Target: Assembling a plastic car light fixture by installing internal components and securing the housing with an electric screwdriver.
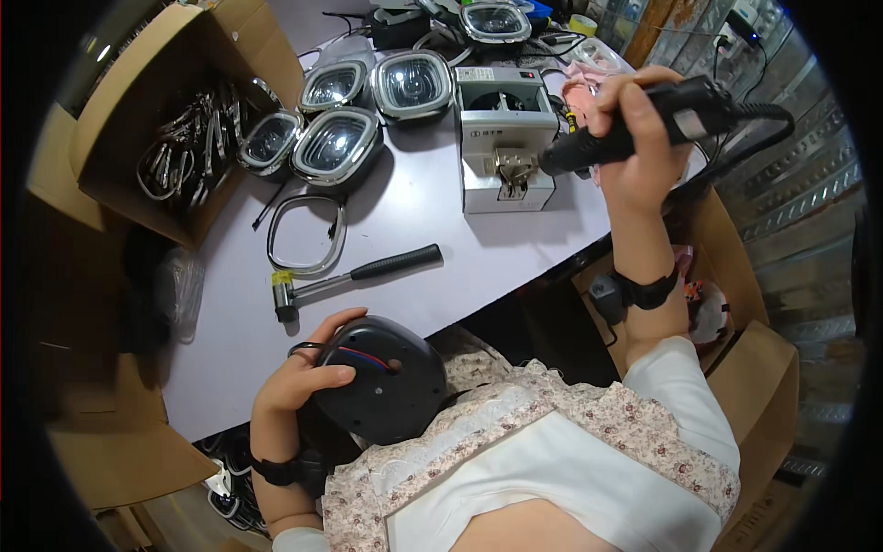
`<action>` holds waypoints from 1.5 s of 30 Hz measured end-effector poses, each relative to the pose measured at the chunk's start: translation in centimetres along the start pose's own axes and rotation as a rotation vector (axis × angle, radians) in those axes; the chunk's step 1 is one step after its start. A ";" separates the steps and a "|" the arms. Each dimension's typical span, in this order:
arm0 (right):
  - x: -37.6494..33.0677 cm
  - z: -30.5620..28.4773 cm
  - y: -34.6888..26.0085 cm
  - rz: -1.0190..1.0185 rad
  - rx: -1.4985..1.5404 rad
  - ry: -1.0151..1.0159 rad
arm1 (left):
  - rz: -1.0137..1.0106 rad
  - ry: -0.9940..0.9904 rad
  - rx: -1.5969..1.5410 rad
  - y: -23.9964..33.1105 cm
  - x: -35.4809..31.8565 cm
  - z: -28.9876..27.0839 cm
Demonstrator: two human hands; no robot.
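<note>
My right hand (644,138) is wrapped round a black corded electric screwdriver (589,149), raised over the table's right side. Its tip meets the front of a grey-white screw feeder (501,132), by the small metal outlet. Whether a screw is on the tip cannot be made out. Low at the table's front edge, my left hand (299,377) grips a black lamp housing (400,409), back side up, against my apron. A red and a blue wire run from the hole in its middle, under my thumb.
On the table lie a two-faced mallet (395,264) and a chrome ring (342,232). Several square lamps (411,85) with clear lenses stand at the back left. A cardboard box (106,129) at the left holds chrome trim pieces (216,138). The screwdriver's cord (786,115) loops to the right.
</note>
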State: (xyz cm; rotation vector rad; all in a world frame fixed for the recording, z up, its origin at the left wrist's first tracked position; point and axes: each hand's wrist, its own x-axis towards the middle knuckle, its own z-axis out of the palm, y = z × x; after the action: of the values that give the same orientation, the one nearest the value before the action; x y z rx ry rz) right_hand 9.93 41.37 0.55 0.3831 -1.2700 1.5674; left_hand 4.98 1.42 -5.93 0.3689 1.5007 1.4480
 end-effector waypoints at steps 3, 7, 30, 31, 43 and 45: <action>0.2 0.4 0.3 0.046 -0.023 -0.272 | -0.025 -0.064 0.031 -0.5 0.8 0.1; 2.2 3.1 1.8 0.200 -0.207 -0.187 | -0.025 -0.128 0.031 -0.8 0.5 -0.1; -1.7 1.2 -3.9 0.487 0.354 -0.205 | -0.053 -0.046 0.161 -1.9 -0.4 0.6; -1.9 1.5 -4.2 0.470 0.408 -0.217 | -0.045 -0.045 0.174 -1.9 -0.4 0.5; -6.7 8.4 -7.3 0.499 0.737 -0.404 | 0.006 0.025 0.290 -2.4 -0.5 1.7; -6.7 8.8 -7.1 0.499 0.716 -0.538 | 0.016 0.031 0.303 -2.6 -0.7 1.7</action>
State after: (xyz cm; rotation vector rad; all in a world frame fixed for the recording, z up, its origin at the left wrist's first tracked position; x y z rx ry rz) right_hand 15.68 29.76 2.63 1.0567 -1.2051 2.4560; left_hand 7.67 1.28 -7.57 0.5445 1.7498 1.2438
